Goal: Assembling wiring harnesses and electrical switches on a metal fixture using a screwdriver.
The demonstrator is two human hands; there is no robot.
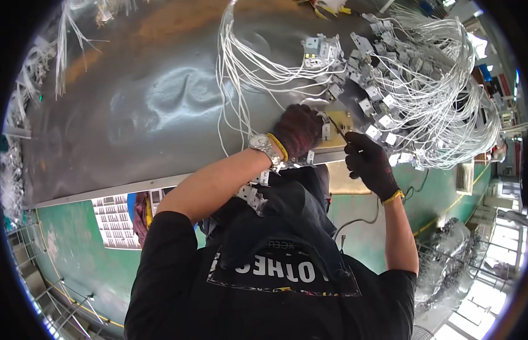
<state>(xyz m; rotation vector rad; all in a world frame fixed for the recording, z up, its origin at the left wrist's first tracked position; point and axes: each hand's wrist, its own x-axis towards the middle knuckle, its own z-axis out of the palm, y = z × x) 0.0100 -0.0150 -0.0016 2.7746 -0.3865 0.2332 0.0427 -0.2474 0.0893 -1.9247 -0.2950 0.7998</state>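
My left hand, in a dark knitted glove with a yellow cuff, is closed at the front edge of the bench. Its fingertips grip a small white-metal bracket over a yellowish plate. From the right comes my right hand, gloved alike and closed round a thin dark tool. The tool's tip points at the bracket; its exact kind is too small to make out. White wires run across the bench to a cluster of small metal fittings beyond my left hand.
A large heap of white wires with metal ends fills the bench's right side. More brackets lie at my lap. The bench has a dented metal top. Wire bundles hang at the far left. A dark cable crosses the green floor.
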